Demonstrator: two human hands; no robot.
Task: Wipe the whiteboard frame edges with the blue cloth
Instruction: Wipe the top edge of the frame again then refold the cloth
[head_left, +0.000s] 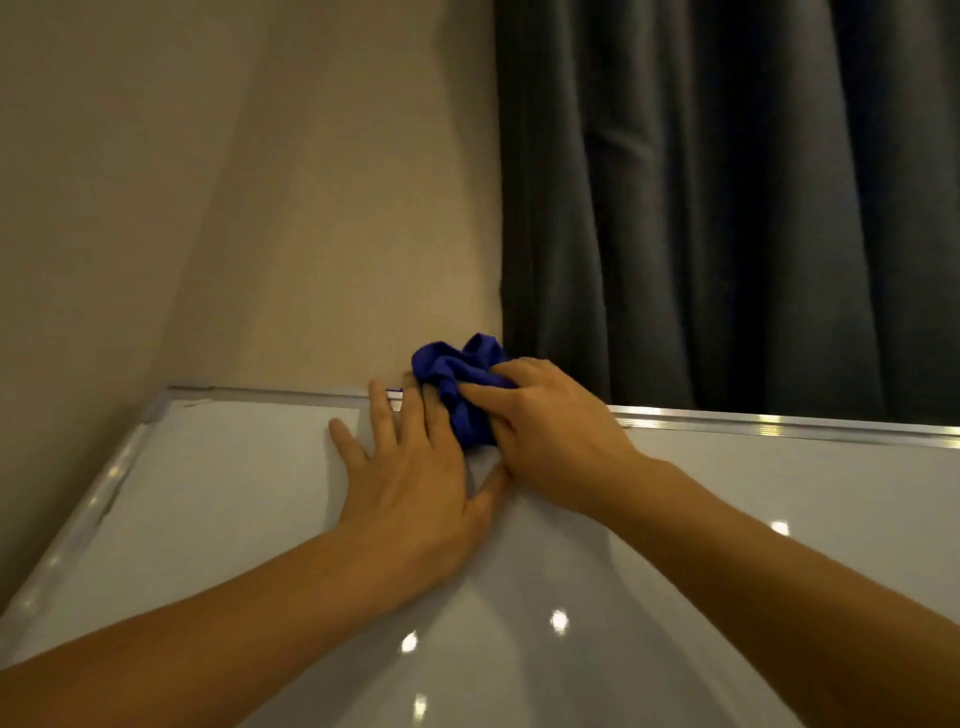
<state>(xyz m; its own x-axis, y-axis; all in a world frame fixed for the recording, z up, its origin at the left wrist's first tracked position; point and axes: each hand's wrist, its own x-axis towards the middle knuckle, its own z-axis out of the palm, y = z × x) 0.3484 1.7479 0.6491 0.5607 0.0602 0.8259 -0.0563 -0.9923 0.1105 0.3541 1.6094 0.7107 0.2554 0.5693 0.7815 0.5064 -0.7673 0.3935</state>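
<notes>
Right hand (550, 441) fingers (483, 391) clamped on bunched cloth (460, 382), cloth pressed on top frame edge (779, 423), mid-span. Left hand (410, 467) fingers spread flat on board (234, 493), tips touching frame. Progress: top edge under way, judged; left edge (111, 475) status unreadable. Right and bottom edges out of view. Curtain (727, 197) behind.
</notes>
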